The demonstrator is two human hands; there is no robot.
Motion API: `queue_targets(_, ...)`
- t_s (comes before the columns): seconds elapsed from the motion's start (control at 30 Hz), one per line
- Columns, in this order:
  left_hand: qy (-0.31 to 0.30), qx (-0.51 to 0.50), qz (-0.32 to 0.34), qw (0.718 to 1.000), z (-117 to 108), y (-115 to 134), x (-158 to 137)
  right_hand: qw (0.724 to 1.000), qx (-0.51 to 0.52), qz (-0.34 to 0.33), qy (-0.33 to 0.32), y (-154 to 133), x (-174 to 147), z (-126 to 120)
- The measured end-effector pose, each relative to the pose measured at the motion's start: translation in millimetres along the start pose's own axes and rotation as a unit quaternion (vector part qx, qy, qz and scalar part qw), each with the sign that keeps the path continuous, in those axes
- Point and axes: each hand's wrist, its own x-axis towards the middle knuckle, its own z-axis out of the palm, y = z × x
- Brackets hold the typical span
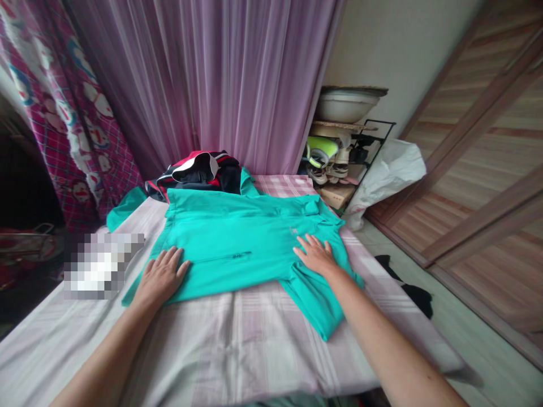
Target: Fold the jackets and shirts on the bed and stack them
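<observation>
Both hands lie palm down and well apart, fingers loosely spread and closed on nothing: the left hand [163,276] near the left end of a teal garment [254,240], the right hand [314,255] beside its small chest mark. The garment is spread across a checked cloth [237,350], with one sleeve [318,302] angled toward the person. Just beyond its far edge, a heap of dark clothing with red and white parts [231,175] crowds the cloth, and more teal fabric [129,208] lies to the left. A pixelated patch hides something left of the left hand. Behind hang a sheer purple curtain [254,85] and a patterned one [91,121]. To the right stand a rack [384,122] with shoes and a pale basin [348,106], a white bag [390,172] and wooden doors [479,147]; dark items [418,298] lie on the floor. Both bare forearms slant inward from the lower corners; the left fingers point away, the right ones away and leftward.
</observation>
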Motion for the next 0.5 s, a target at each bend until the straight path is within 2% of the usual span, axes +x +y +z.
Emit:
queue_targets(0.13,0.003,-0.012,0.003,1.0,-4,2,-1,0.999,0.022,0.045,0.014,11,-6,10)
queue_targets(0.37,0.031,-0.005,0.055,0.998,-14,3,-6,0.997,0.074,-0.018,0.031,45,-2,5)
queue_targets(0.5,0.04,-0.004,0.055,0.998,-18,5,-7,0.991,0.093,-0.042,0.084,64,-11,11)
